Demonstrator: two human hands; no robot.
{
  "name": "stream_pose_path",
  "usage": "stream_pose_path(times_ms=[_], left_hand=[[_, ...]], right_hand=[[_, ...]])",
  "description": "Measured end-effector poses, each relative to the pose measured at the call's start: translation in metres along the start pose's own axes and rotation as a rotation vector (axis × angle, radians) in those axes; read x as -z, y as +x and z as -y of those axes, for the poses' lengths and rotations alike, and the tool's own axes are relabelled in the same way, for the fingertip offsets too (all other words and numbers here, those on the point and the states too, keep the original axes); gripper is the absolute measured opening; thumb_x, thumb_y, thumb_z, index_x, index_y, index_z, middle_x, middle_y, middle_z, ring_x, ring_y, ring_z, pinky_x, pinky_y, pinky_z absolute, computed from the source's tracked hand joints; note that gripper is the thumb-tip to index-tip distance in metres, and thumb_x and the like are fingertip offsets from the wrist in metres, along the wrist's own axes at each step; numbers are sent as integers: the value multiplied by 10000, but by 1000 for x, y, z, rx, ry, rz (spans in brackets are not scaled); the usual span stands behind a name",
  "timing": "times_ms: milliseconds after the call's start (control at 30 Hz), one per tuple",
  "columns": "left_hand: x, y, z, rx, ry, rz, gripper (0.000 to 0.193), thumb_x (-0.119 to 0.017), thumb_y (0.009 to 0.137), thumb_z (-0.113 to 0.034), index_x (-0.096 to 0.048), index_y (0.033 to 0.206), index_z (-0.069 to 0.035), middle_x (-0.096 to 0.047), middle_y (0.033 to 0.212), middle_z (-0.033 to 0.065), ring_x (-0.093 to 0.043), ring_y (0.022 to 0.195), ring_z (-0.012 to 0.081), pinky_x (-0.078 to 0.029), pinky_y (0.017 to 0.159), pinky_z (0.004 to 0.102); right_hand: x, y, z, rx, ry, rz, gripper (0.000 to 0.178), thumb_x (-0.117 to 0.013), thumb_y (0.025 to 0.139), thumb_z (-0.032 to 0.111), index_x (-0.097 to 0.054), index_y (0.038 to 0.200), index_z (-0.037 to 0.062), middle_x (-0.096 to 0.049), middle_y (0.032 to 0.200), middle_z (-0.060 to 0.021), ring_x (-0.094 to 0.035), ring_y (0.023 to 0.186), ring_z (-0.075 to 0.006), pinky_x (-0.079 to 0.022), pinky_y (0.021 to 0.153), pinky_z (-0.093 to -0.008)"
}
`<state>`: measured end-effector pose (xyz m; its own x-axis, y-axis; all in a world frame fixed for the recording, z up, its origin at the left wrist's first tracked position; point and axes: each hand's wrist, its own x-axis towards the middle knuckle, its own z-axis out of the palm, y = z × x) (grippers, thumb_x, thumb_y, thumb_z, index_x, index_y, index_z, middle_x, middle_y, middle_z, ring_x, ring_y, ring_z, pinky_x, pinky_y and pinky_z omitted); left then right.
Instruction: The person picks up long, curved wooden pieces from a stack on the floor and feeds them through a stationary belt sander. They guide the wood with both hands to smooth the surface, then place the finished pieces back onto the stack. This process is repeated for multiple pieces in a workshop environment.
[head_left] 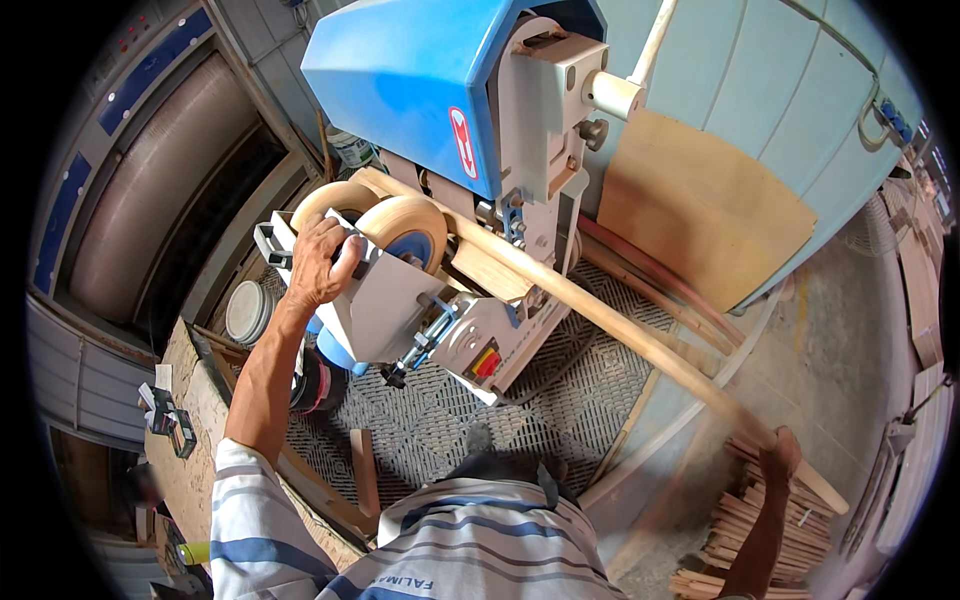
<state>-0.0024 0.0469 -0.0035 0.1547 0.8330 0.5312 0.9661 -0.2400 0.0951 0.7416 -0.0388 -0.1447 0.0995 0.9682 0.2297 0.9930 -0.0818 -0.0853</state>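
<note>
A long round wooden pole (620, 318) slants from the blue-hooded machine (400, 90) down to the lower right. My right hand (780, 455) is wrapped round it a little short of its near end. At its far end the pole runs beside two tan-rimmed wheels (405, 225). My left hand (325, 260), fingers curled, grips the top of the machine's white metal housing (385, 305), close by those wheels. Part of the pole's far end is hidden behind the wheels. A red and yellow switch (486, 363) sits low on the housing.
Below my right hand lies a stack of wooden strips (750, 530). A brown board (700, 215) leans on the pale wall behind the machine. Ribbed matting (430, 440) covers the floor by my feet. At left are a white-lidded bucket (250, 310) and a worn bench (190, 400).
</note>
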Motion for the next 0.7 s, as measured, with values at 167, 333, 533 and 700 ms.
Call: stream_pose_path(times_ms=[167,333,533,700], left_hand=[[1,-3,3,-28,-1,-34,226,-544,784,-208,-577,678,-12,-505,677,128,-448,697,293,-373,696,403],[1,0,2,-71,-18,-10,233,-550,803,-216,-575,668,-28,-502,674,110,-450,701,284,-367,716,391],[-1,-1,5,-29,-14,-5,269,-529,811,-246,-586,680,-18,-510,684,111,-452,706,284,-365,729,394],[2,-4,5,-23,-19,4,277,-529,808,-257,-582,687,-13,-502,682,121,-450,706,289,-364,731,401]], right_hand=[[-15,2,-11,38,-42,-33,105,-608,759,120,-529,761,52,-572,742,-180,-558,731,-411,-441,642,-484],[-22,-2,-13,-4,-40,-35,119,-619,760,128,-528,763,52,-573,740,-175,-561,731,-405,-445,643,-479],[-26,-2,-21,115,-37,-98,128,-625,754,117,-516,761,50,-572,737,-156,-563,724,-388,-445,630,-466],[-7,4,8,-15,-1,16,198,-664,739,184,-526,743,43,-583,723,-168,-569,713,-394,-442,619,-471]])
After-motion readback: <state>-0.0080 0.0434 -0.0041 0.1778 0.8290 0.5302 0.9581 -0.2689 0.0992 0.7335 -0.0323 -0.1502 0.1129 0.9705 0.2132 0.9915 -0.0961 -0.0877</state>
